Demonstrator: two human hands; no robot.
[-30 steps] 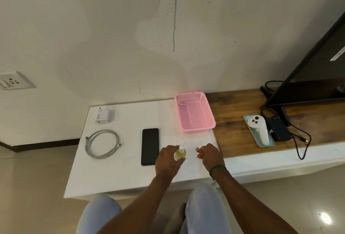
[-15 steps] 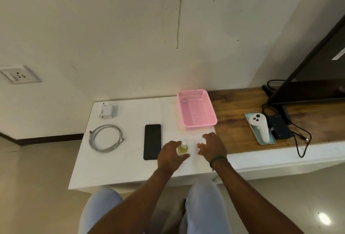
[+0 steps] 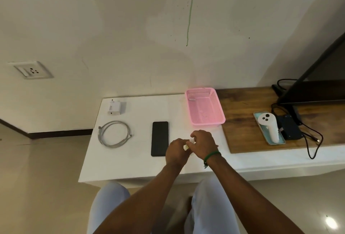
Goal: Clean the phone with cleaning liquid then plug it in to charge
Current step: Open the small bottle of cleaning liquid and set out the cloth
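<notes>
While the left hand (image 3: 177, 152) grips the bottle (image 3: 186, 147) steady, the right hand (image 3: 203, 145) pinches its cap (image 3: 192, 141) (presumably to open it), phone (image 3: 160, 138) just left.

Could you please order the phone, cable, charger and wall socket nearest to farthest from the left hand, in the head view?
1. phone, beside the left hand
2. cable, farther left
3. charger, back-left corner
4. wall socket, on the wall

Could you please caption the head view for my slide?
Left hand grips a small yellowish bottle while right hand pinches its cap, beside the black rectangular phone on a white table.
</notes>
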